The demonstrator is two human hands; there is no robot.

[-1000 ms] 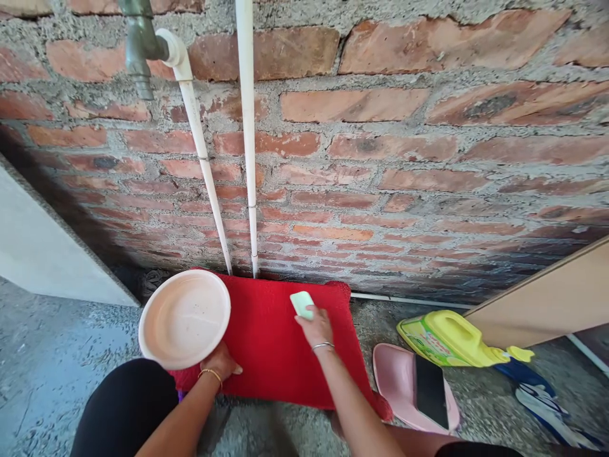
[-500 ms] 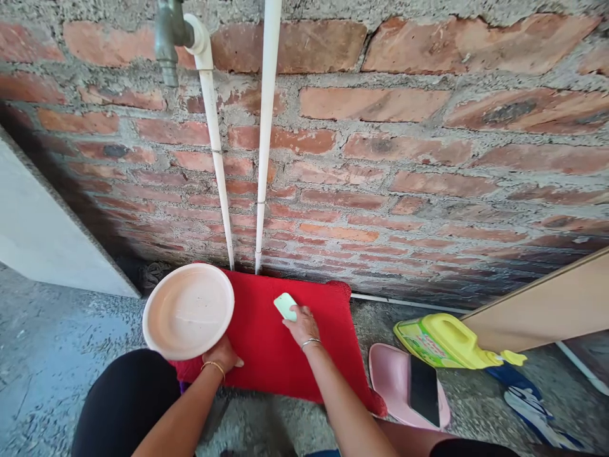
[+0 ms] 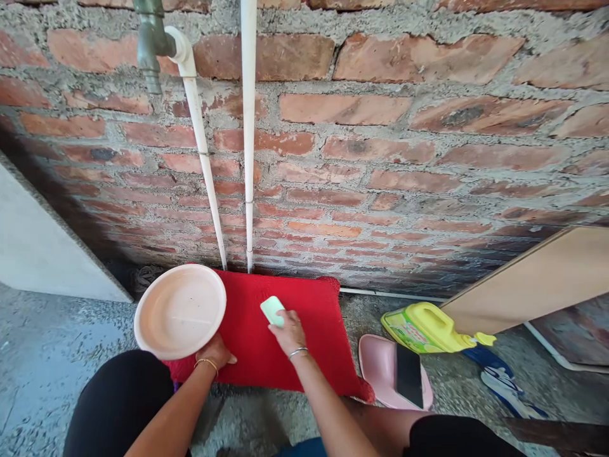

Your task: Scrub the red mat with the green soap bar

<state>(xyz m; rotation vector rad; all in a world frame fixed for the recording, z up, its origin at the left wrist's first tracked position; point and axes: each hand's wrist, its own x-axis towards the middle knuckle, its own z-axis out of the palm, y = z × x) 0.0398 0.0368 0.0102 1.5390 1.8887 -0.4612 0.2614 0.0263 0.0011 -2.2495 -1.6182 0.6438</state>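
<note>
My right hand is closed around the near end of a pale green bar of soap, held against a red cloth spread over a low flat surface. A pale pink basin rests at the cloth's left end, with a little liquid or a few specks inside. At the basin's near right rim, my left hand lies on the cloth, thumb stretched out to the right. The rim hides its other fingers in part.
Right of the cloth, a pink dustpan-like plastic piece carries a black phone. Beyond lie a yellow detergent jug and blue-white slippers. A tap and white pipes run along the brick wall. Boards stand both sides.
The view has shifted slightly to the right. My right hand has slid the soap a little nearer to me over the cloth. My left hand and the basin stay in place.
</note>
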